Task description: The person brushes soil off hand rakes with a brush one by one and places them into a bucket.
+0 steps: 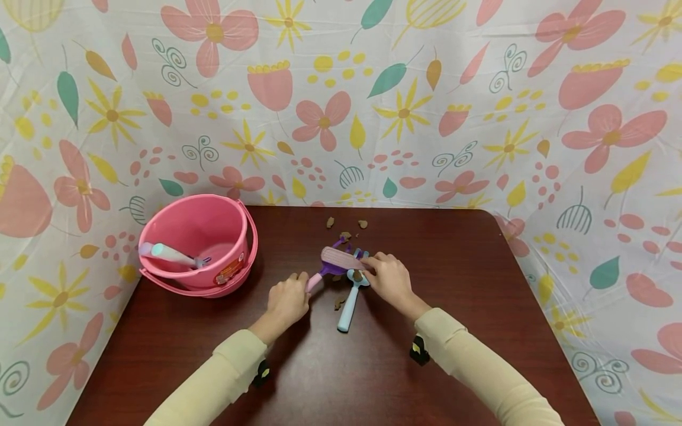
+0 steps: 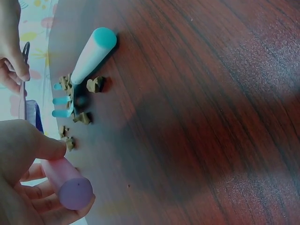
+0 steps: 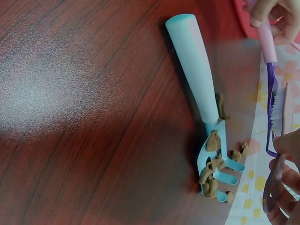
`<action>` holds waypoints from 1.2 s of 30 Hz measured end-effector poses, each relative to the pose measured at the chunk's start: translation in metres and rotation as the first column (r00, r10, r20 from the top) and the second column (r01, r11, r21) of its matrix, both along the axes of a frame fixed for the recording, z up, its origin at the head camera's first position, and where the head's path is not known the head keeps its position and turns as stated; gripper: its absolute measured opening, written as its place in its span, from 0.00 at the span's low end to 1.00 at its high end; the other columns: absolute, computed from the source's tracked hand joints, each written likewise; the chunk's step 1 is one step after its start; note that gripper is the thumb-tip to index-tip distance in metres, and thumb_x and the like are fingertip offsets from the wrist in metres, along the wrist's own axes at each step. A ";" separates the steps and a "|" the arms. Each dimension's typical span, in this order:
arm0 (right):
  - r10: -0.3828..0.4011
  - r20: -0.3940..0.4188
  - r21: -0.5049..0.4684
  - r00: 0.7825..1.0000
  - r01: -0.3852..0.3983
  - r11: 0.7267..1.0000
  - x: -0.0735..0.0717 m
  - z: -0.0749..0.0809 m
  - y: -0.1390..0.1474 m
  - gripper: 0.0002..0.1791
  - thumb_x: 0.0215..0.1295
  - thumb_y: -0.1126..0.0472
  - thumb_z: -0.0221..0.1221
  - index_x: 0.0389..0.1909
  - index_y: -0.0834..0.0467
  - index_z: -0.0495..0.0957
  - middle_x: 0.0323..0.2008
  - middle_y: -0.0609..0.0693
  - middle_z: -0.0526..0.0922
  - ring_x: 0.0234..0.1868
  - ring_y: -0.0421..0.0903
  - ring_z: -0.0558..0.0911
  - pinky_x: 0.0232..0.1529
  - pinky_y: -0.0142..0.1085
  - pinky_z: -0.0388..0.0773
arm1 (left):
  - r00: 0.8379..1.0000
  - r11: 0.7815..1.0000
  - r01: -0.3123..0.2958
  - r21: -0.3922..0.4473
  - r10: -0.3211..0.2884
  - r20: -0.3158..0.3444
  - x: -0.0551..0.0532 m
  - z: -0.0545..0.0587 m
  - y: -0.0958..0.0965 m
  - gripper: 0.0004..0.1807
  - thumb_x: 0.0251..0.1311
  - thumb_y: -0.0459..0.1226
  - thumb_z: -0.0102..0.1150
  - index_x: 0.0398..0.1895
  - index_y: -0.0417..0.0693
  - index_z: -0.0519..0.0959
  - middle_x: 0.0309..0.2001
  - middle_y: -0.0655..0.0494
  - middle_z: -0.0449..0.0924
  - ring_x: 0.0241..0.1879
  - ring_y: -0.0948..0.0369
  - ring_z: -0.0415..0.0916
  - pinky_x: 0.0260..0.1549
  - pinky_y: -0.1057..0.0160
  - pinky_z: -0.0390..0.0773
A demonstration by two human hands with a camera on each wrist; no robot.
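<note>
While your left hand grips the purple tool and your right hand the brush, cleaning seems only partial: clumps lie on the blue fork.

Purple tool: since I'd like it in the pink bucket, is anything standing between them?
Nothing visible stands between the purple tool and the pink bucket, though the tool would probably need lifting to get in.

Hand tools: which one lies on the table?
The blue fork; the left hand holds the purple tool, the right hand a brush; others are in the bucket.
</note>
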State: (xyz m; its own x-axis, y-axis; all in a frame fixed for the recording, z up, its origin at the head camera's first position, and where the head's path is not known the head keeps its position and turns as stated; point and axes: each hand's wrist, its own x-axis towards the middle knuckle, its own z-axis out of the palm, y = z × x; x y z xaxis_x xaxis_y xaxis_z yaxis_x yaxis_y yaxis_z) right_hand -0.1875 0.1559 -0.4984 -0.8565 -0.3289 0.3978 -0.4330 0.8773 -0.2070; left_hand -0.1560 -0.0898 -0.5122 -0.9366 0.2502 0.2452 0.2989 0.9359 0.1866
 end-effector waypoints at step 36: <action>-0.007 -0.009 -0.015 1.000 0.007 1.000 0.002 0.002 0.008 0.14 0.51 0.60 0.66 0.42 0.52 0.83 0.31 0.50 0.80 0.27 0.48 0.76 0.24 0.39 0.72 | 1.000 1.000 -0.016 0.005 0.016 0.014 0.001 0.001 -0.003 0.15 0.43 0.39 0.68 0.30 0.46 0.71 0.24 0.51 0.73 0.20 0.48 0.77 0.14 0.53 0.71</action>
State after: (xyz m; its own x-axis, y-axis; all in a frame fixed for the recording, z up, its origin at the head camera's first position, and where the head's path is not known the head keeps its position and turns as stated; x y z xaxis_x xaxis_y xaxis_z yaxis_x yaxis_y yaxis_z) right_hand -0.1852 0.1640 -0.4965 -0.8548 -0.3172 0.4107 -0.4292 0.8770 -0.2160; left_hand -0.1552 -0.0932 -0.5117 -0.9437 0.2344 0.2333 0.2816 0.9395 0.1951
